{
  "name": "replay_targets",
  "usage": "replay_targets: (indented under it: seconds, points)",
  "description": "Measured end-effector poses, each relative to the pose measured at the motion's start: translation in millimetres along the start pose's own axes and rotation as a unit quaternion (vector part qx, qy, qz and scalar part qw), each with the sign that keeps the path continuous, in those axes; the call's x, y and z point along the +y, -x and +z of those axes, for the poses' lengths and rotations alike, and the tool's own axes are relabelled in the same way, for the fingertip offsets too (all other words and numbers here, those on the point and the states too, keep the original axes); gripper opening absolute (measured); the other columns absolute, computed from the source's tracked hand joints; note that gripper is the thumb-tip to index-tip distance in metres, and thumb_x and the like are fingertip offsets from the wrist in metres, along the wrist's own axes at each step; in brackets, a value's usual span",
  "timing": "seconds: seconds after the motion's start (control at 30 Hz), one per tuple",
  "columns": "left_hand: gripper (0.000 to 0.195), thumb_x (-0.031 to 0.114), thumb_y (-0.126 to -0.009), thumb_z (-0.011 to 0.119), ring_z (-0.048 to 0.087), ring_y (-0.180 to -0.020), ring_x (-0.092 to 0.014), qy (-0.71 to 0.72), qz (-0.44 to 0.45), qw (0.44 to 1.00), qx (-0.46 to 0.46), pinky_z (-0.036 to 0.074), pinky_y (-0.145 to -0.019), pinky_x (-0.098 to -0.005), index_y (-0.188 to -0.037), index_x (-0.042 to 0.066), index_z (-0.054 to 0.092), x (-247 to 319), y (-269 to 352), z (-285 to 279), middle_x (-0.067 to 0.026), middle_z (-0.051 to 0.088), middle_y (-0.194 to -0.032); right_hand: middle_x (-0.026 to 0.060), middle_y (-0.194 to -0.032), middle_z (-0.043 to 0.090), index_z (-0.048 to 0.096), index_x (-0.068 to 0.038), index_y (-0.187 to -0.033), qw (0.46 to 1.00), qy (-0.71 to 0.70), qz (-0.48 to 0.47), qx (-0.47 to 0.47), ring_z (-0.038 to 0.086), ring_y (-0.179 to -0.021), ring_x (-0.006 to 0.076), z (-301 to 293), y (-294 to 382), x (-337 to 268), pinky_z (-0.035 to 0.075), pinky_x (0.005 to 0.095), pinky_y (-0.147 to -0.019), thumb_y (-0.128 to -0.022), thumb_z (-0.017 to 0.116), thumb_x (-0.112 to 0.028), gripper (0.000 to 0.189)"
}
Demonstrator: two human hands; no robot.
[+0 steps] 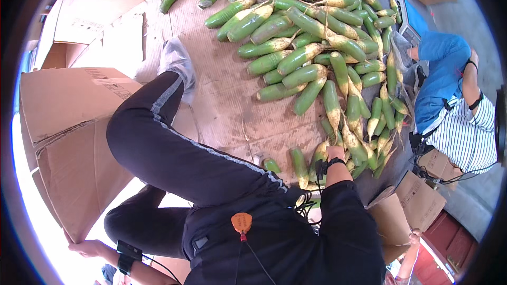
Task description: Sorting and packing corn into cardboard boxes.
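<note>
My left hand [88, 247] grips the lower corner of an upright cardboard box [75, 114] at the left. Among green radishes with pale root ends, my right hand [336, 152] reaches down into the near end of a large heap [309, 43]. Its fingers are hidden, so whether they hold a radish cannot be told. One radish [332, 103] points its root towards that hand. Beside the wrist lie two more, a green radish [299, 166] and a shorter-looking radish [271, 165] partly hidden by my leg.
Flattened cardboard [222, 114] covers the floor under the heap. More boxes [95, 4] stand upper left. A person in a striped shirt [461, 134] sits at the right near a blue scale [412, 19]. Another person's hand [415, 235] holds an open carton [390, 217] lower right.
</note>
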State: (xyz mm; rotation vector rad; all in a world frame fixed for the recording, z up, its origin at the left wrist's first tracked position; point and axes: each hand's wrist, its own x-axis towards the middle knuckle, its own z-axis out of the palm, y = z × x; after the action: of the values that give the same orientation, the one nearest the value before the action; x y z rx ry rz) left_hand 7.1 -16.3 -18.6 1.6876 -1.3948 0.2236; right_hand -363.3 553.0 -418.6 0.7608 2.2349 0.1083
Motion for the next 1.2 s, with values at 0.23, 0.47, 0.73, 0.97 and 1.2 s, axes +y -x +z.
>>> replay_targets:
  seconds: [0.23,0.47,0.73,0.97,1.2]
  points:
    - [0.059,0.036,-0.087,0.017,0.051,-0.107,-0.030,0.006,0.005,1.000,-0.007,0.038,-0.096,-0.0377,-0.111,0.006,0.061,-13,-9,6,-0.0177,0.056,-0.115,0.0127,-0.100,0.064,0.064,-0.006,-0.097,0.851,0.432,-0.299,-0.009,0.064,-0.085,0.0290,32,-41,10,0.051,0.0420,-0.069,-0.076,0.059,-0.017,0.025]
    - [0.058,0.035,-0.086,0.018,0.054,-0.104,-0.030,0.061,-0.053,0.996,-0.039,0.043,-0.091,-0.0386,-0.111,0.004,0.061,-16,14,38,-0.0168,0.057,-0.114,0.0075,-0.065,0.061,0.060,-0.006,-0.072,0.919,-0.108,-0.379,-0.015,0.057,-0.057,0.0227,71,-126,66,0.042,0.0352,-0.047,-0.069,0.060,-0.007,0.002]
    - [0.060,0.043,-0.095,0.017,0.053,-0.103,-0.027,0.172,0.021,0.985,-0.019,0.042,-0.089,-0.0349,-0.115,0.001,0.056,-26,-5,6,-0.0149,0.056,-0.115,0.0069,-0.061,0.056,0.060,-0.003,-0.070,0.915,0.083,-0.371,-0.132,0.052,-0.047,0.0166,-32,72,-97,0.038,0.0320,-0.041,-0.070,0.063,-0.018,0.016]
    - [0.078,0.064,-0.087,0.024,0.041,-0.117,-0.028,0.241,0.084,0.965,0.052,0.029,-0.101,-0.0417,-0.119,-0.002,0.049,-22,-7,8,-0.0209,0.046,-0.123,0.0022,-0.060,0.049,0.058,-0.002,-0.081,0.889,-0.283,-0.327,-0.151,0.041,-0.042,0.0107,-117,142,-141,0.029,0.0257,-0.036,-0.079,0.057,-0.015,0.013]
    - [0.086,0.073,-0.078,0.031,0.023,-0.127,-0.034,0.355,-0.004,0.935,-0.005,0.014,-0.105,-0.0534,-0.128,0.003,0.041,-43,-3,16,-0.0208,0.032,-0.135,-0.0004,-0.065,0.051,0.059,-0.004,-0.089,0.821,-0.459,-0.301,-0.157,0.038,-0.041,0.0066,-159,157,-133,0.026,0.0231,-0.034,-0.083,0.055,-0.014,0.013]
